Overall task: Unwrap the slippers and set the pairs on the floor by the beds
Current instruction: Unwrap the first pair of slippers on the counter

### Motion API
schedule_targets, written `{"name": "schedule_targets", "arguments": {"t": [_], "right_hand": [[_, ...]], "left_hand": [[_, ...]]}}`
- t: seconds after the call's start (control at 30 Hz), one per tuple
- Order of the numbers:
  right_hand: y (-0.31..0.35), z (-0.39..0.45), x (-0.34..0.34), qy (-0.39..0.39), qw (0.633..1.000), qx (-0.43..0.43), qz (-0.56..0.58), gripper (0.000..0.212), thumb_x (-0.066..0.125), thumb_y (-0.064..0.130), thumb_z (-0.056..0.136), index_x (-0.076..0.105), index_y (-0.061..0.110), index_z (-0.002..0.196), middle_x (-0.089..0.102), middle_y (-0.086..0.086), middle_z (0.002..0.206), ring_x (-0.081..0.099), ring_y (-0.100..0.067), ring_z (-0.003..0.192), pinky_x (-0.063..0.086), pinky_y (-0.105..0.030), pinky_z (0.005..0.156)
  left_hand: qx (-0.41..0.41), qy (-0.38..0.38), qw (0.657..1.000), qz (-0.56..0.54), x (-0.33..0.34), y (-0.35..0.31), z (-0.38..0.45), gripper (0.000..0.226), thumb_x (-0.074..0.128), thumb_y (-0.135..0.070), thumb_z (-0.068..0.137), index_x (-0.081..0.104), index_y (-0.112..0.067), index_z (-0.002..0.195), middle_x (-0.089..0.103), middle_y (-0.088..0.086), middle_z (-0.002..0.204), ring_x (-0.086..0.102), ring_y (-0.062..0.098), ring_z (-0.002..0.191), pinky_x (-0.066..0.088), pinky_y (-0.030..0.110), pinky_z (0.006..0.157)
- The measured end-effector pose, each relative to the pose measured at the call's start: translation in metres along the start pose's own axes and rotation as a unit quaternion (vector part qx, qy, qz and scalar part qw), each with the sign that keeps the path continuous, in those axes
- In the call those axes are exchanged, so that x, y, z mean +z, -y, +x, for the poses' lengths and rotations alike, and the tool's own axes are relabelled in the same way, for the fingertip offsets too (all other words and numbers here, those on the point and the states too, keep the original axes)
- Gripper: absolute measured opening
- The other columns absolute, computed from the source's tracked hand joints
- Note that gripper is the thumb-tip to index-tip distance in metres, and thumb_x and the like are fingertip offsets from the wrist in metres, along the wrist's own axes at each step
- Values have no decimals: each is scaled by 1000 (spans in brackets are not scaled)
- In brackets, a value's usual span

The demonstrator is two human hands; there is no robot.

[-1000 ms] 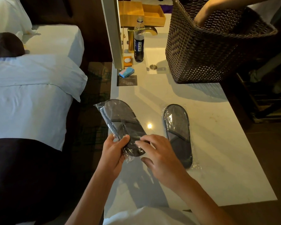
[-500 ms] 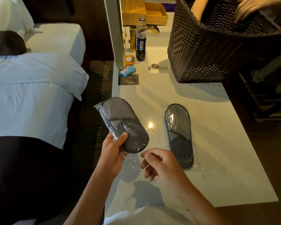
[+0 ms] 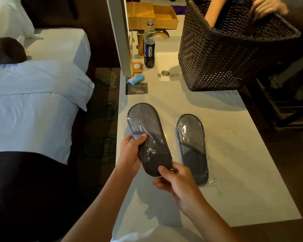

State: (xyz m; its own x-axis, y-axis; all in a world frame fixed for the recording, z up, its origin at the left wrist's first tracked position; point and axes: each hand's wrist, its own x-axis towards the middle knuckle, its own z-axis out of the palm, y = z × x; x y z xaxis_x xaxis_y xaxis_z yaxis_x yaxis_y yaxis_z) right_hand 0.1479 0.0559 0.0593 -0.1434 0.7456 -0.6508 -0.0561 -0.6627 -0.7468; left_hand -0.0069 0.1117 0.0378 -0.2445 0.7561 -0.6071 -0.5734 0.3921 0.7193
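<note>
A grey slipper pack in clear plastic (image 3: 147,130) is held over the left part of the white counter (image 3: 234,172). My left hand (image 3: 129,152) grips its left side with the thumb on top. My right hand (image 3: 175,180) pinches its near end. A second wrapped grey slipper pack (image 3: 191,145) lies flat on the counter to the right, untouched. The bed (image 3: 30,105) with white linen stands on the left across a strip of dark carpet (image 3: 101,119).
A dark woven basket (image 3: 222,58) stands at the counter's far right, with another person's hands (image 3: 266,7) in it. A Pepsi bottle (image 3: 149,48), brass tap (image 3: 154,34), wooden tray (image 3: 157,14), blue soap (image 3: 136,79) and black card (image 3: 136,88) sit at the back by a mirror frame (image 3: 119,35).
My right hand let go of the pack, drew back, then came forward and took its near end. The pack turned flatter and lies more lengthwise. The other person's hands moved in the basket.
</note>
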Motion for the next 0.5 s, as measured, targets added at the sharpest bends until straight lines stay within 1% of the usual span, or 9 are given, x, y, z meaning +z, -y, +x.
{"name": "schedule_targets", "arguments": {"t": [0.1,0.17,0.27,0.33,0.4,0.47,0.5], "right_hand": [[-7,1,-10,-5,999,26,32,17,65,11,93,67,9,109,75,-16,78,75,-25,70,62,-33,68],[-13,2,-18,-3,998,34,44,19,67,13,92,66,9,110,75,-17,82,74,-25,70,61,-33,68],[-24,2,-28,11,997,37,66,24,71,16,87,64,9,109,75,-14,80,72,-24,69,62,-34,69],[-30,3,-34,28,996,52,73,34,75,21,79,65,8,109,75,-14,81,72,-26,71,61,-35,70],[-30,8,-36,46,996,58,55,44,82,26,75,65,7,112,76,-15,89,72,-29,79,60,-35,74],[-26,18,-33,50,996,57,39,59,84,33,71,62,10,120,74,-12,107,70,-28,98,59,-39,85],[-20,25,-31,44,996,59,43,62,82,36,71,60,12,124,72,-8,114,68,-26,107,57,-42,91]], "left_hand": [[6,-10,1000,5,14,-9,22,33,67,-12,90,55,-8,121,69,17,108,73,30,93,63,35,67],[11,-17,1000,14,21,-16,38,31,68,-15,90,55,-8,117,68,16,108,71,30,95,63,36,67],[31,-23,999,35,27,-28,67,24,68,-16,90,58,-7,109,69,14,109,70,28,99,62,42,80],[42,-19,998,43,29,-38,86,18,68,-14,88,59,-10,103,67,16,103,68,29,100,59,48,89],[38,-1,998,56,30,-45,102,16,67,-15,86,61,-12,101,64,14,96,63,28,96,58,46,90],[29,15,997,71,32,-46,115,12,65,-17,86,64,-12,96,63,9,86,62,24,87,58,41,82],[25,16,997,77,33,-47,118,8,65,-17,85,65,-12,92,62,8,82,61,22,82,57,41,79]]}}
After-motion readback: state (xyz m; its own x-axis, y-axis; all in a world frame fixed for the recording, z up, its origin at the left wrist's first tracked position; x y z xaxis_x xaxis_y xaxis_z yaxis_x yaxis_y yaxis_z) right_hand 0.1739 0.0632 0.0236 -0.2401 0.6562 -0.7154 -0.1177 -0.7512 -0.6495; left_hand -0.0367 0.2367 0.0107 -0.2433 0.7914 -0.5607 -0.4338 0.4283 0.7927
